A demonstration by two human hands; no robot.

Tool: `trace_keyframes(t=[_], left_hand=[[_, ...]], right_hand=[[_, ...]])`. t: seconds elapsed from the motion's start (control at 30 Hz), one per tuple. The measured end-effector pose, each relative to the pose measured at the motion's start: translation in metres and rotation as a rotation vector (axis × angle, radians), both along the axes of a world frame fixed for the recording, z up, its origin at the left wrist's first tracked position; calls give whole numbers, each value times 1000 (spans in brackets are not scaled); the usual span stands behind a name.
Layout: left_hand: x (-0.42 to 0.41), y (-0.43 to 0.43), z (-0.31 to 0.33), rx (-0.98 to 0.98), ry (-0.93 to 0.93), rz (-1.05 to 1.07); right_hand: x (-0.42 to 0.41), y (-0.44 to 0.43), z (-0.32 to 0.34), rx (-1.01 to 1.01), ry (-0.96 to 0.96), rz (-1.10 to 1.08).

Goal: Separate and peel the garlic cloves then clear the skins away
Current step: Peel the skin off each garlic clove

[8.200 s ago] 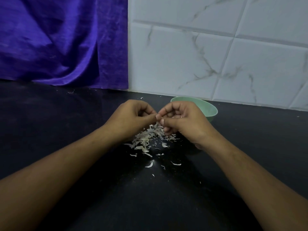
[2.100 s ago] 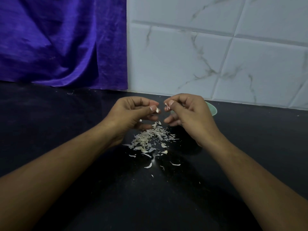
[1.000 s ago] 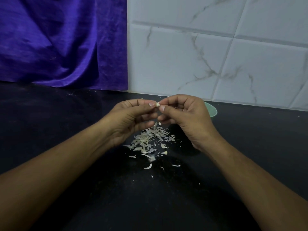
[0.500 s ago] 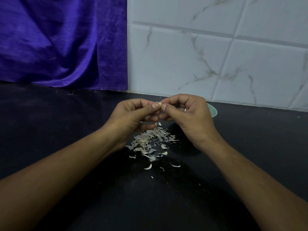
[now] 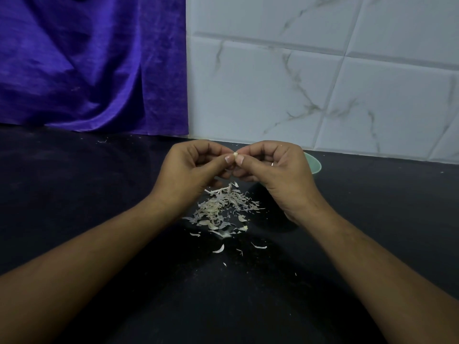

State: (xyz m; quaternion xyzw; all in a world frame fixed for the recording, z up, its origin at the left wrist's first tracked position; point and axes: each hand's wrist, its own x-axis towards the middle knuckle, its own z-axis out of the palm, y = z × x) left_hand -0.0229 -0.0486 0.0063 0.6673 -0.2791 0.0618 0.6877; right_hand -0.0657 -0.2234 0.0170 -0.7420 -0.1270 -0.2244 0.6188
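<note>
**As the grip closes again, small pale garlic clove point(image 5: 235, 154) is mid-peel**

Clove sits clamped between the thumb tips of left hand point(image 5: 191, 175) and right hand point(image 5: 275, 175); two seconds ago they were apart. Reads as one more strip off, peel unfinished. Directly below the grip lies a heap of dry papery skins point(image 5: 223, 207); round mint-green bowl point(image 5: 314, 165) sits just beyond, behind the right hand. Clearing not started.

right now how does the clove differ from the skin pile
The clove is a single small lump; the skin pile is many thin flakes. The clove is pinched in the air between left hand and right hand; the skin pile lies spread on the counter below. Both are pale.
</note>
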Motion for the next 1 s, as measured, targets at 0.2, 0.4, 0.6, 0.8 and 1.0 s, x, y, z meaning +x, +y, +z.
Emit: trace_keyframes(t=[0.2,0.4,0.6,0.8,1.0], left_hand=[[0,0,-1,63,-54,3],[1,2,-2,82,-91,40],[1,2,-3,77,-110,64],[1,3,-2,74,-112,63],[1,2,-3,66,-102,56]], right_hand=[[1,-1,-1,-4,7,-18],[1,-1,-1,3,12,-7],[2,0,-2,32,7,-4],[1,2,-3,57,-2,17],[2,3,-4,80,-4,-5]])
